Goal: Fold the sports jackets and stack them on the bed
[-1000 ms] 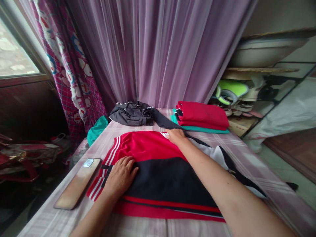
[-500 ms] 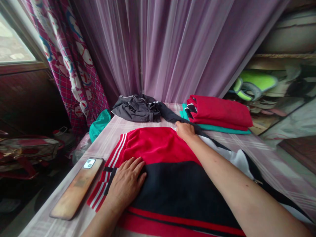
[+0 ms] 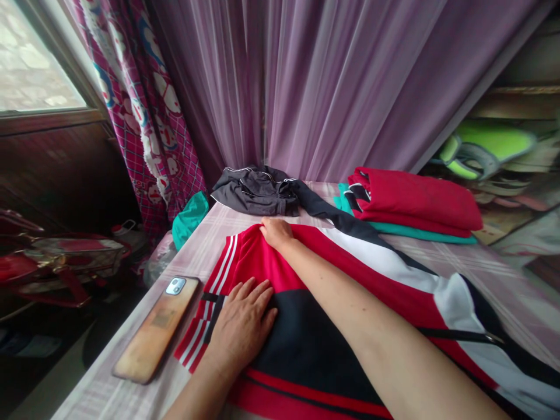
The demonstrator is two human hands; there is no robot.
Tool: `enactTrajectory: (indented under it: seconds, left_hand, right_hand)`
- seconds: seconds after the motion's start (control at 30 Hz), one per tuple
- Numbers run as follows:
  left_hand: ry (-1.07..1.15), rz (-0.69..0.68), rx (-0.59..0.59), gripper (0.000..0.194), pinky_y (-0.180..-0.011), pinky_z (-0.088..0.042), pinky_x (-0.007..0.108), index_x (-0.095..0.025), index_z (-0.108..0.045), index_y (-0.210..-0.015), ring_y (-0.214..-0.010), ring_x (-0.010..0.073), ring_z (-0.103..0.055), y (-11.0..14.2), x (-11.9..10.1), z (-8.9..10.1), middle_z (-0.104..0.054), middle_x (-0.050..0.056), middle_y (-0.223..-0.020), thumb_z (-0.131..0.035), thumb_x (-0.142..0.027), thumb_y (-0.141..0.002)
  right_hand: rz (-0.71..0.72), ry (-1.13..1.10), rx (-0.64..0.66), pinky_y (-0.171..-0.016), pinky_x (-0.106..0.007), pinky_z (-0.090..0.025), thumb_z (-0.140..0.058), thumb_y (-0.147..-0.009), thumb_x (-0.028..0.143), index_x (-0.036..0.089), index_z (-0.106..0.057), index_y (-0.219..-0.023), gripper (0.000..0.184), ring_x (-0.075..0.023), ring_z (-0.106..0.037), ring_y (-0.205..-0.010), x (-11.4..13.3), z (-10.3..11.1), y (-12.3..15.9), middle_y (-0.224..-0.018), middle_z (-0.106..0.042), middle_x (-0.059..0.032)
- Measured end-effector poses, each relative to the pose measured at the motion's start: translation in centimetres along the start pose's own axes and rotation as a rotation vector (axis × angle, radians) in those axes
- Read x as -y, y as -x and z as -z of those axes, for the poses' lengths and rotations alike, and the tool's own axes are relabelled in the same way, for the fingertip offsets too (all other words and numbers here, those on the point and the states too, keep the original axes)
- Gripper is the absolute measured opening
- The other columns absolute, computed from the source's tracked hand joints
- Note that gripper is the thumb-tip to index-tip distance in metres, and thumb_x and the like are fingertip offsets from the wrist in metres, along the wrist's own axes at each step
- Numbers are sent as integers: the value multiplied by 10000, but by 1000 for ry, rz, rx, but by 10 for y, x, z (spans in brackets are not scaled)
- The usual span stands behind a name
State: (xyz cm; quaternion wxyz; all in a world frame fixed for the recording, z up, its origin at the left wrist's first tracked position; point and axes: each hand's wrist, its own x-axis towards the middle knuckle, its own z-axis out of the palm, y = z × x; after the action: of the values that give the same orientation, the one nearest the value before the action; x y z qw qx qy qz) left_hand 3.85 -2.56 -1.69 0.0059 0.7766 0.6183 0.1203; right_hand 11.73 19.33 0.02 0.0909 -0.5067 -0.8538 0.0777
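A red, black and white jacket (image 3: 319,315) lies spread over the table, its striped ribbed band (image 3: 221,265) toward the left. My left hand (image 3: 242,319) rests flat on the black and red cloth near that band, fingers spread. At the far edge of the jacket, my right hand (image 3: 276,232) has its fingers closed on the red fabric, which creases beside them. My right forearm crosses over the jacket and hides part of it. One dark sleeve (image 3: 319,204) stretches away toward a crumpled dark grey garment (image 3: 254,189).
A phone (image 3: 156,329) lies left of the jacket, near the table edge. At the back right sits a folded red garment (image 3: 415,198) on teal cloth (image 3: 420,232). More teal cloth (image 3: 190,220) hangs at the left edge. Purple curtains (image 3: 306,87) stand behind the table (image 3: 210,233).
My right hand has moved left along the jacket's far edge and grips the red cloth there. My left hand stays flat on the jacket. The view has turned slightly left.
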Motion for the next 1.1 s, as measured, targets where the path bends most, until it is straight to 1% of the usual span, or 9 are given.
enactTrajectory:
  seconds: [0.2,0.33,0.4,0.5,0.63,0.73,0.87,0.93,1.1]
  left_hand:
    - [14,-8,-14,420,-1113,-390,489,-254,-601,-1329,-1316,271,-518,0,1,-2,-642,41,-1355,-466,-427,-972]
    - [-7,-28,-44,405,-1094,-402,489,-252,-610,-1315,-1293,286,-536,0,3,-3,-644,36,-1353,-479,-411,-965]
    - [-6,-40,-62,401,-1084,-411,489,-255,-614,-1309,-1284,288,-543,-1,4,-4,-648,40,-1346,-484,-410,-963]
    - [-6,-62,-67,404,-1064,-430,487,-253,-622,-1300,-1269,290,-554,-2,5,-4,-657,45,-1333,-468,-418,-965]
    - [-16,-65,-57,423,-1053,-444,489,-241,-628,-1295,-1255,294,-568,-3,7,-2,-657,51,-1332,-444,-438,-969]
    - [-14,-76,-53,433,-1056,-448,479,-246,-632,-1292,-1252,287,-574,-4,8,-2,-663,51,-1324,-445,-458,-964]
    - [-18,-71,-53,445,-1063,-448,475,-234,-635,-1286,-1250,281,-579,-5,10,-2,-668,55,-1316,-430,-468,-968]
    - [-22,-68,-58,449,-1061,-453,470,-232,-640,-1279,-1245,279,-583,-5,10,-2,-674,57,-1307,-418,-471,-971]
    - [-19,-75,-77,458,-1064,-458,466,-234,-651,-1267,-1238,276,-591,-5,12,-4,-682,65,-1291,-415,-486,-966]
  right_hand:
    - [33,-42,-32,-917,-324,-486,-417,-978,275,185,-490,-1405,443,-226,-657,-1083,3,-2,20,-1211,-700,-109]
    - [202,-88,-102,-979,-290,-445,-407,-992,302,204,-590,-1309,378,-201,-621,-1131,-13,19,70,-1267,-669,-87]
    - [196,-58,-100,-979,-290,-442,-410,-993,307,214,-645,-1229,346,-197,-636,-1084,-38,27,106,-1183,-701,-81]
    - [85,-24,-94,-966,-294,-461,-407,-987,302,232,-700,-1113,327,-188,-652,-1030,-99,31,156,-1120,-722,-67]
    - [-136,66,-191,-1046,-374,-439,-464,-910,224,178,-712,-1115,324,-243,-610,-1168,-187,36,195,-1242,-683,-114]
    - [-216,15,-202,-1018,-321,-457,-417,-918,209,195,-712,-1140,369,-217,-621,-1171,-222,50,206,-1250,-692,-87]
    - [-523,98,-244,-856,-325,-508,-390,-948,288,231,-693,-1216,409,-248,-679,-1040,-239,72,208,-1162,-731,-90]
    - [-631,162,-176,-800,-333,-507,-446,-919,312,236,-702,-1217,400,-267,-686,-1004,-247,79,207,-1155,-730,-105]
    - [-496,157,34,-787,-299,-484,-521,-876,363,294,-755,-1099,330,-238,-669,-1026,-261,77,203,-1145,-737,-55]
